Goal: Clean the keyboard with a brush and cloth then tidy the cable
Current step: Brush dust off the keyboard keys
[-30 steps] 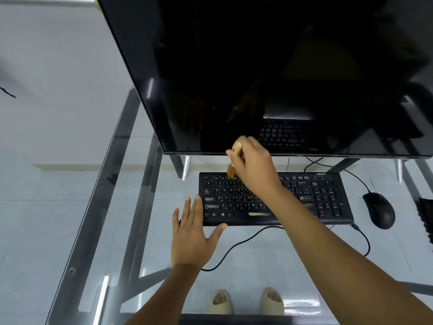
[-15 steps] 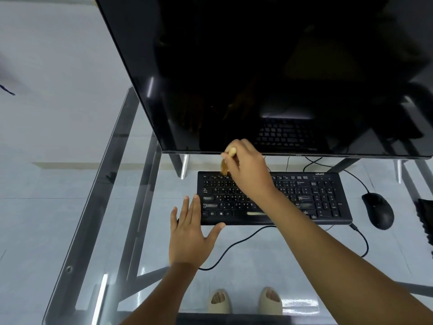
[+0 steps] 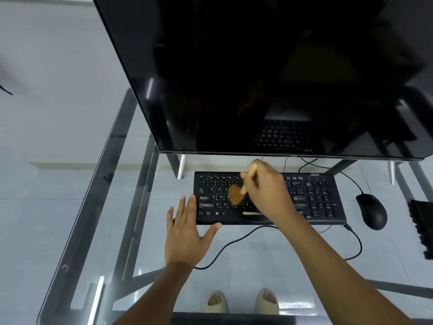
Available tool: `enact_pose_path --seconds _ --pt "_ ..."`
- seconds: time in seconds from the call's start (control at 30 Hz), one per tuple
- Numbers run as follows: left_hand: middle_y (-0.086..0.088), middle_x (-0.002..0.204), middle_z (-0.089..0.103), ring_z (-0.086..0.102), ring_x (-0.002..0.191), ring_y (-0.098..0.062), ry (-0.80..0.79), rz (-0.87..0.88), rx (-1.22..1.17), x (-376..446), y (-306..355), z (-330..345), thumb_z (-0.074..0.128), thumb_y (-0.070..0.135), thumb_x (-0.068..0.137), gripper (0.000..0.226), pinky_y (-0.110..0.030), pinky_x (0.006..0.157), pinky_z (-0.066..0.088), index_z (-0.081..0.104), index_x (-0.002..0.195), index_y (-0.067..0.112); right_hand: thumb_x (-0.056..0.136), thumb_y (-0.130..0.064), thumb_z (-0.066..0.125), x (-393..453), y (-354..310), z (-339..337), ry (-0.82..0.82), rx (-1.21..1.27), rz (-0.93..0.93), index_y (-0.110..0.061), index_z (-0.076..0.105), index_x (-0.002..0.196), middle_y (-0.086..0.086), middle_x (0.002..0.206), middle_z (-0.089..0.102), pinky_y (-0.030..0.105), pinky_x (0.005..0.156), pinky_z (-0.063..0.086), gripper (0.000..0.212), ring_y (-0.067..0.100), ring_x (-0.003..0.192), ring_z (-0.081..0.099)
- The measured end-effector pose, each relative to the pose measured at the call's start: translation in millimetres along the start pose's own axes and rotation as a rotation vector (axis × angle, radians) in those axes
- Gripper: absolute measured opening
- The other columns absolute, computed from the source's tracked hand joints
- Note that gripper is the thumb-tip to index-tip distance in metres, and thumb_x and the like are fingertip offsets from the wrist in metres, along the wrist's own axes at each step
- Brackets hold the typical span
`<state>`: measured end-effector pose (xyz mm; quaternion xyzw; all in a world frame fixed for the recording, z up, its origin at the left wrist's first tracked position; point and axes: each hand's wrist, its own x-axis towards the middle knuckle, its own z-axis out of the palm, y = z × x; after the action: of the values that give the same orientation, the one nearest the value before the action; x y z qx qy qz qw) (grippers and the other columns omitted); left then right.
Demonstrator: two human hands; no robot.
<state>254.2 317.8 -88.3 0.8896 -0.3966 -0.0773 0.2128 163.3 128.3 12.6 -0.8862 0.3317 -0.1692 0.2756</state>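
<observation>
A black keyboard (image 3: 311, 200) lies on the glass desk below the monitor. My right hand (image 3: 269, 188) grips a small brush (image 3: 236, 194) with a pale wooden handle; its brown bristles, blurred, touch the left-middle letter keys. My left hand (image 3: 185, 233) rests flat with fingers spread at the keyboard's front left corner, thumb against its front edge. The keyboard's black cable (image 3: 234, 242) loops across the glass in front of it. A dark cloth (image 3: 421, 226) lies at the right edge of the desk.
A large dark monitor (image 3: 257, 78) overhangs the keyboard's back edge on metal legs. A black mouse (image 3: 371, 214) sits right of the keyboard, its cable running back. The glass desk (image 3: 93, 207) has a metal frame; my sandalled feet show through it below.
My right hand has swept the brush from the keyboard's top row down to the lower letter rows. My left hand stays in place at the front left corner.
</observation>
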Motion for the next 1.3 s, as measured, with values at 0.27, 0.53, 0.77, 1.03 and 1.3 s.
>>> enact_pose_path --seconds 0.27,0.53,0.77,1.03,1.3 --pt "-0.001 0.154 0.032 0.008 0.147 -0.011 0.023 0.011 -0.005 0 1 1 0.028 0.077 0.086 0.091 -0.042 0.120 0.004 0.028 0.149 0.012 0.092 -0.027 0.060 -34 -39 26 -0.249 0.262 -0.018 -0.016 0.053 0.078 -0.005 0.069 0.065 0.014 0.054 0.041 0.019 0.003 0.057 0.058" --pt "-0.001 0.155 0.030 0.003 0.147 -0.008 0.023 0.004 -0.004 0 1 -1 0.042 0.074 0.085 0.092 -0.039 0.120 0.000 0.022 0.150 0.013 0.093 -0.028 0.059 -8 -14 4 -0.124 0.296 0.077 -0.014 0.056 0.083 -0.003 0.067 0.067 0.026 0.052 0.052 0.017 0.010 0.059 0.065" --pt "0.000 0.155 0.031 0.005 0.147 -0.011 0.017 0.007 0.008 0 0 0 0.041 0.074 0.086 0.090 -0.040 0.120 0.001 0.021 0.151 0.015 0.094 -0.023 0.058 10 -3 -4 0.033 0.330 0.127 -0.017 0.057 0.090 0.000 0.079 0.067 0.027 0.061 0.054 0.007 0.017 0.068 0.064" --pt "0.000 0.155 0.030 0.004 0.147 -0.009 0.026 0.004 0.015 1 1 2 0.039 0.075 0.086 0.091 -0.039 0.120 -0.001 0.022 0.151 0.014 0.094 -0.023 0.058 14 -23 10 0.058 0.280 -0.034 -0.016 0.059 0.092 -0.002 0.079 0.066 0.018 0.056 0.048 0.008 0.007 0.065 0.062" --pt "-0.002 0.155 0.031 0.006 0.147 -0.011 0.020 0.010 0.029 1 0 2 0.039 0.075 0.085 0.091 -0.040 0.120 0.000 0.023 0.150 0.013 0.095 -0.019 0.056 17 -8 3 0.015 0.232 0.004 -0.013 0.059 0.093 0.001 0.081 0.067 0.018 0.057 0.048 0.007 0.009 0.068 0.063"
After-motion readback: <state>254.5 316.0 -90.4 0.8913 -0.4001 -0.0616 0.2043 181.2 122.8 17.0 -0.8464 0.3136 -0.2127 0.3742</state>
